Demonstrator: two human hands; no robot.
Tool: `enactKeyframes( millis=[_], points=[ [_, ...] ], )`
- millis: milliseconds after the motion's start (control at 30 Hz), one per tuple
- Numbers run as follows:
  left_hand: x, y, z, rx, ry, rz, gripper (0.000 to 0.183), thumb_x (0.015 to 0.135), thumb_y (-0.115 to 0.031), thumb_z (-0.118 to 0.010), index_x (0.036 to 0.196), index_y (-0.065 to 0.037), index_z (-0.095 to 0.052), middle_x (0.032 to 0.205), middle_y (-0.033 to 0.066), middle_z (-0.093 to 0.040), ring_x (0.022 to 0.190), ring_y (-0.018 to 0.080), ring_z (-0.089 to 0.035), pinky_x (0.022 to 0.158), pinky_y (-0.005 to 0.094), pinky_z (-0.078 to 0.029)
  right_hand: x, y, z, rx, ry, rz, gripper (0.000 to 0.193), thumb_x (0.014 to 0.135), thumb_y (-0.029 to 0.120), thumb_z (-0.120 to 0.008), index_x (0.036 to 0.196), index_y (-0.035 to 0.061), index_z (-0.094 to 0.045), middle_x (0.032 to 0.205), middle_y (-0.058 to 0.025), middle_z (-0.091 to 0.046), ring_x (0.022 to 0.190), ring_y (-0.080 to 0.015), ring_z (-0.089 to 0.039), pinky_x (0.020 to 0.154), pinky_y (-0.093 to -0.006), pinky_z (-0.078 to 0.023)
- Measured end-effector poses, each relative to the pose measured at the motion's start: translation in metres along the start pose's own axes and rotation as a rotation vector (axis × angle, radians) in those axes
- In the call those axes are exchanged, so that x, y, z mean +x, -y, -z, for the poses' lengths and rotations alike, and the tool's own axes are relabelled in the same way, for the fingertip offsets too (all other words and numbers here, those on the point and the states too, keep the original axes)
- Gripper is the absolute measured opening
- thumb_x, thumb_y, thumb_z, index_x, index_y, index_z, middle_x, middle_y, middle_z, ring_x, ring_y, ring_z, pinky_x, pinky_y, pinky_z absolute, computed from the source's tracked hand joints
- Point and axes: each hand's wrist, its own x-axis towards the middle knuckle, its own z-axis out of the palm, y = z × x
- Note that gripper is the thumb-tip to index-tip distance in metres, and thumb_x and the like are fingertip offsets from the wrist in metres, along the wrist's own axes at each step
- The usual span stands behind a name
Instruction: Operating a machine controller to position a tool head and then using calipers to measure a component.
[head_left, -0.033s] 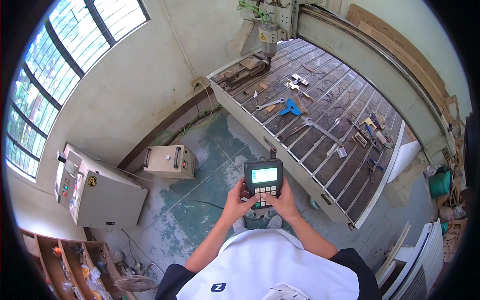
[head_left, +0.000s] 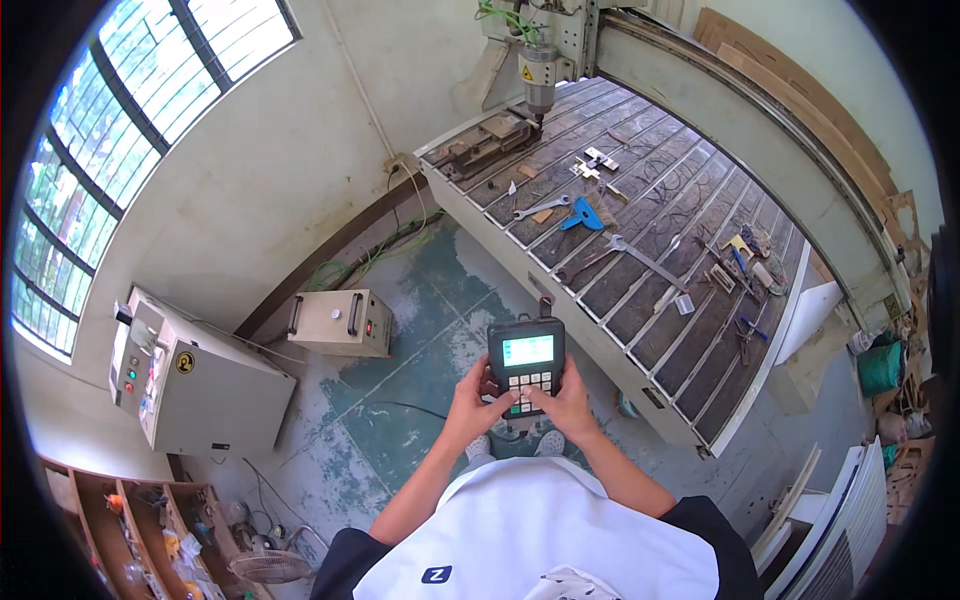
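At the frame's lower centre, my left hand (head_left: 470,408) and right hand (head_left: 568,404) are gripping a black rectangular handheld controller with a lit screen (head_left: 528,350), fingers curling partly closed around its sides. I'm apparently working its pale square keys (head_left: 535,379); another press is calling for one thumb, the other fingers steadying.

Yellow warning triangle (head_left: 526,73) on silver cylindrical spindle (head_left: 541,95); round yellow-black emblem (head_left: 184,362) on grey metal cabinet (head_left: 222,408); navy badge (head_left: 437,575) on white shirt (head_left: 540,525) (text on black handheld controller (head_left: 527,368) illegible).
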Motion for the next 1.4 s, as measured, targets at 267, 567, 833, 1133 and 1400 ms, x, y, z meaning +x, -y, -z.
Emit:
enactKeyframes(
  millis=[267,567,833,1133,1400],
  points=[
    [-0.008,0.008,0.025,-0.018,0.014,-0.033,0.064,0.076,-0.007,-0.075,0.132,0.003,-0.046,0.093,0.0093,-0.066,0.071,0.0098,-0.059,0.063,0.0255,-0.049,-0.006,0.004,-0.027,-0.007,-0.004,0.002,0.056,0.075,0.006,-0.076,0.118,-0.0051,-0.042,0.101,-0.0131,-0.061,0.09,-0.0173,-0.063,0.078,-0.032,-0.054],
    [-0.007,0.008,0.041,-0.012,0.049,-0.044,0.066,0.076,-0.009,-0.076,0.132,0.003,-0.044,0.093,0.0102,-0.066,0.073,0.011,-0.061,0.063,0.0275,-0.052,-0.008,0.004,-0.042,0.006,-0.023,-0.006,0.052,0.075,0.007,-0.075,0.114,-0.005,-0.043,0.101,-0.0139,-0.061,0.089,-0.017,-0.063,0.077,-0.0319,-0.054],
    [-0.006,0.009,0.049,-0.051,0.06,-0.019,0.066,0.075,-0.009,-0.077,0.132,0.004,-0.044,0.093,0.0098,-0.065,0.071,0.0107,-0.06,0.063,0.0269,-0.051,-0.009,0.0,-0.049,-0.085,-0.055,0.006,0.05,0.075,0.007,-0.075,0.113,-0.0046,-0.044,0.1,-0.0142,-0.062,0.09,-0.0173,-0.063,0.077,-0.0319,-0.053],
    [-0.005,0.01,0.054,-0.052,0.086,-0.019,0.065,0.076,-0.008,-0.077,0.131,0.004,-0.045,0.093,0.0097,-0.065,0.072,0.0106,-0.06,0.064,0.0265,-0.05,-0.012,0.005,-0.057,0.005,-0.068,-0.012,0.054,0.075,0.005,-0.075,0.118,-0.0047,-0.042,0.102,-0.0133,-0.062,0.092,-0.0173,-0.063,0.079,-0.0322,-0.054],
    [-0.004,0.008,0.059,-0.071,0.147,0.077,0.063,0.079,-0.004,-0.073,0.133,0.002,-0.043,0.108,0.0114,-0.063,0.091,0.0146,-0.061,0.079,0.0298,-0.051,-0.013,0.005,-0.059,-0.025,-0.092,-0.026,0.055,0.075,0.005,-0.076,0.118,-0.0049,-0.043,0.103,-0.0141,-0.062,0.092,-0.0181,-0.064,0.08,-0.0326,-0.054]
  ],
)
